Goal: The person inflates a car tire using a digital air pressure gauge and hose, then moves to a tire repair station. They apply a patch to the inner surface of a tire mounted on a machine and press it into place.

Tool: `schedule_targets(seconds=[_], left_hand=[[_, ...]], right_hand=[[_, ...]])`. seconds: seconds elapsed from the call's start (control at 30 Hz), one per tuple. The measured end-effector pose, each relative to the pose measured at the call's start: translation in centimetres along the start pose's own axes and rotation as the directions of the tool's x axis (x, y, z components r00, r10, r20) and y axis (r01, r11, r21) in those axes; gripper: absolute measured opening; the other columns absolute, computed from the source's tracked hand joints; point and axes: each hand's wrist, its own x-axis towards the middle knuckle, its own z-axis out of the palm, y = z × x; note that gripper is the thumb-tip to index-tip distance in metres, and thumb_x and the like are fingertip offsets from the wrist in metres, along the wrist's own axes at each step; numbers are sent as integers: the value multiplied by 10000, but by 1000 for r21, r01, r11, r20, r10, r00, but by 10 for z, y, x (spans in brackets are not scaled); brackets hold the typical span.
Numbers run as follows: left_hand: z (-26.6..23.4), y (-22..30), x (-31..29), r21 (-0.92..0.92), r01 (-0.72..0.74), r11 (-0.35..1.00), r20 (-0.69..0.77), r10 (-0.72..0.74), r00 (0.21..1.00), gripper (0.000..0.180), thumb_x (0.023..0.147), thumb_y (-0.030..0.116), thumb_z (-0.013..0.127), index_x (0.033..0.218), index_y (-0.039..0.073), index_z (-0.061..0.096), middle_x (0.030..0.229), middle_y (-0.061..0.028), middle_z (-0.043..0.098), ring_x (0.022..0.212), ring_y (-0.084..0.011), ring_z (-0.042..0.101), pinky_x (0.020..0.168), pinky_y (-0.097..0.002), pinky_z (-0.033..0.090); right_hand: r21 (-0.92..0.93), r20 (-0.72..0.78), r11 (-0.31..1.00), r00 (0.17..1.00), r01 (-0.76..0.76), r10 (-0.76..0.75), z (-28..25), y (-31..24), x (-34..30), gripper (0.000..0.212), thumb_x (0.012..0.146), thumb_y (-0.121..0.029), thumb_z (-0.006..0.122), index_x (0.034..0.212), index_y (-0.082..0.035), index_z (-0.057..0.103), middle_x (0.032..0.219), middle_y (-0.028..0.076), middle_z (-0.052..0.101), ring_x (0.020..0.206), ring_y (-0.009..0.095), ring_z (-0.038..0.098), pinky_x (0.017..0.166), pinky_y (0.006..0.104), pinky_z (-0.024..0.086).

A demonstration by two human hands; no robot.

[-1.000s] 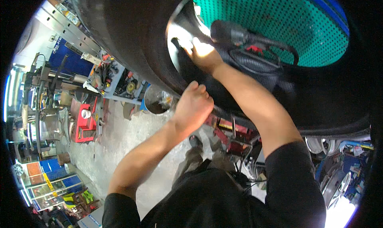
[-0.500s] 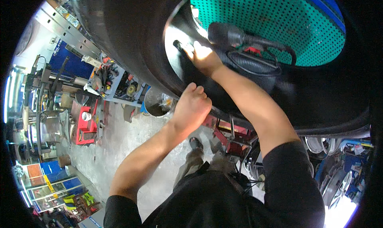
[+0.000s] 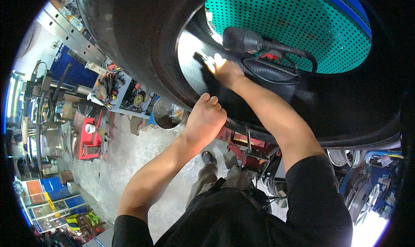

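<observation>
Workshop clutter sprawled below. Head view: left hand (image 3: pixel 206 119) clamped its fingers over the tyre (image 3: pixel 138 35) edge. Right hand (image 3: pixel 222 68) pinched a small tool (image 3: pixel 200 56), just beyond its fingertips, against the tyre's inner wall. Inner surface work, apparently; next move would need steady pressure.

Over the last second my right hand (image 3: pixel 222 69) has slid a little further along the inner wall of the tyre (image 3: pixel 142 39), carrying the small dark tool (image 3: pixel 199 56) with it. My left hand (image 3: pixel 206 119) has shifted slightly on the tyre's bead edge, its grip now lying flatter.
</observation>
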Motion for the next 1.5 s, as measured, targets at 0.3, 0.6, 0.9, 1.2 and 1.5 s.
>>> schedule_targets(seconds=[0.3, 0.6, 0.9, 1.2, 1.5], left_hand=[[2, -3, 1, -52, -3, 999, -6, 3, 1000, 210, 665, 225, 819, 644, 103, 649, 693, -31, 611, 823, -211, 578, 810, -361, 427], [-3, -1, 3, -93, -16, 996, 8, 17, 1000, 241, 648, 220, 841, 669, 101, 633, 708, -37, 622, 820, -224, 579, 786, -384, 427], [-4, -2, 6, -50, -12, 999, 46, 15, 999, 233, 705, 272, 805, 666, 118, 635, 719, -19, 635, 833, -208, 587, 797, -365, 431], [-3, 1, 3, 43, 0, 999, 41, -2, 999, 193, 673, 284, 799, 665, 139, 673, 723, 0, 648, 852, -186, 593, 809, -344, 430], [-2, 0, 2, 16, -3, 1000, 29, 3, 1000, 200, 676, 280, 803, 658, 139, 662, 718, -9, 641, 862, -200, 593, 805, -356, 428]], right_hand=[[392, -3, 882, 959, -260, 284, 5, -12, -8, 484, 1027, -509, 491, 1053, -30, 557, 844, 257, 707, 807, 452, 711, 673, 531, 569], [465, -71, 873, 977, -145, 200, -1, -22, -10, 538, 1020, -544, 474, 1100, -19, 562, 861, 283, 695, 845, 468, 702, 775, 582, 540], [400, -199, 910, 959, -108, 201, 21, -23, -6, 533, 1033, -543, 460, 1046, -22, 575, 873, 239, 705, 788, 450, 703, 714, 518, 579], [407, -47, 905, 987, -123, 155, -2, -33, -9, 483, 1023, -463, 530, 1094, 15, 555, 874, 288, 694, 829, 492, 686, 717, 549, 558], [533, -64, 823, 961, -193, 267, 2, -39, -13, 519, 1042, -477, 485, 1104, 33, 563, 947, 312, 690, 889, 506, 681, 763, 548, 561]])
